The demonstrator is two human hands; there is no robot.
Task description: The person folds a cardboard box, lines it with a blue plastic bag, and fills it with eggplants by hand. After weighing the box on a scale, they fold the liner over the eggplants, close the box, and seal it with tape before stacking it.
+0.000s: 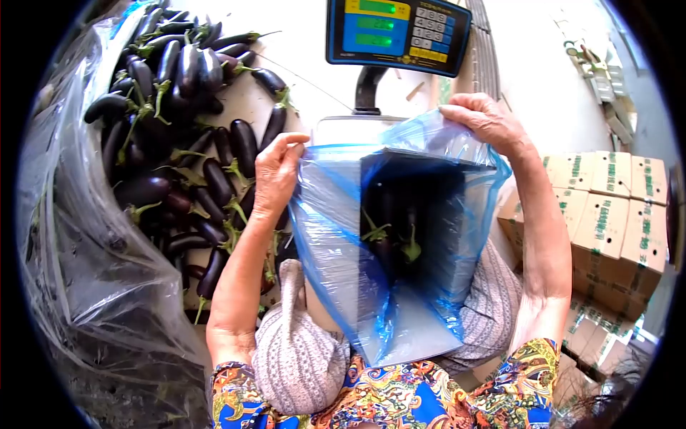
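A translucent blue plastic bag (325, 214) sits around an open, grey-walled box (418, 336) in front of me. Deep in its dark inside lie eggplants (386, 247), of which mainly the green stems show. My left hand (279, 171) pinches the bag's edge at the left corner. At the far right corner, my right hand (489, 121) grips the bag's rim between thumb and fingers, raising the film above the box. Behind the box stands a scale with a lit display (396, 32) on a black post.
A big heap of loose eggplants (189, 68) lies on the left, beside crumpled clear plastic sheeting (121, 286). Printed cardboard boxes (607, 222) are stacked on the right. Patterned knitted fabric (300, 365) covers my lap.
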